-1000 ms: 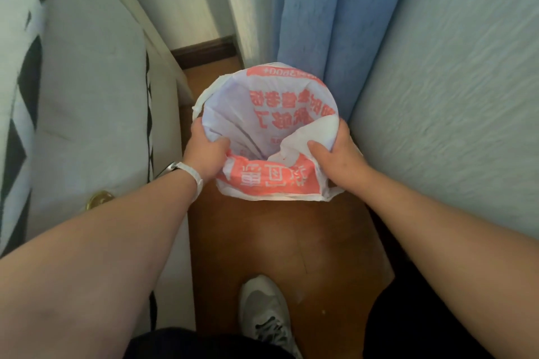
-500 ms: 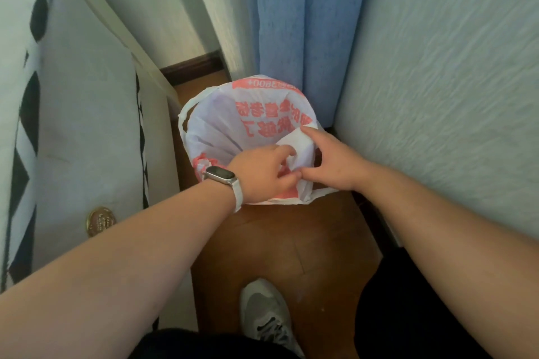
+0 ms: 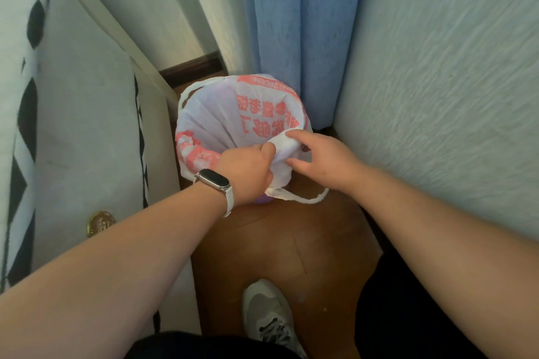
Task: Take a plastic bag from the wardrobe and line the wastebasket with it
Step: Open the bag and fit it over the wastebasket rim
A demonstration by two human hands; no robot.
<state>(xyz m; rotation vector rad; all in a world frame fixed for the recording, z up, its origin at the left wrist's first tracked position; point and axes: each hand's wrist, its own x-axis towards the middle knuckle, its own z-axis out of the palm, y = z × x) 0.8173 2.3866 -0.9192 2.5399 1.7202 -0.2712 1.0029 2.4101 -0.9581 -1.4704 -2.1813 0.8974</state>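
A white plastic bag (image 3: 215, 122) with red print lines a round wastebasket on the wooden floor, its mouth folded over the rim. Only a sliver of the purple wastebasket (image 3: 264, 199) shows below my left wrist. My left hand (image 3: 248, 167), with a watch on its wrist, grips gathered bag film at the near right rim. My right hand (image 3: 318, 159) pinches the same bunch of film from the right. One bag handle loop (image 3: 306, 198) hangs down toward the floor, another sticks out at the far left rim.
A grey and black-white bed (image 3: 73, 131) runs along the left. A blue curtain (image 3: 297, 23) hangs behind the basket, a textured wall (image 3: 452, 81) on the right. My shoe (image 3: 268, 312) stands on the wooden floor (image 3: 291, 242). A gold coin (image 3: 100, 223) lies on the bed.
Both hands left the two sides of the rim and came together at the near right rim, where they now gather the loose bag film. The camera view dropped slightly.
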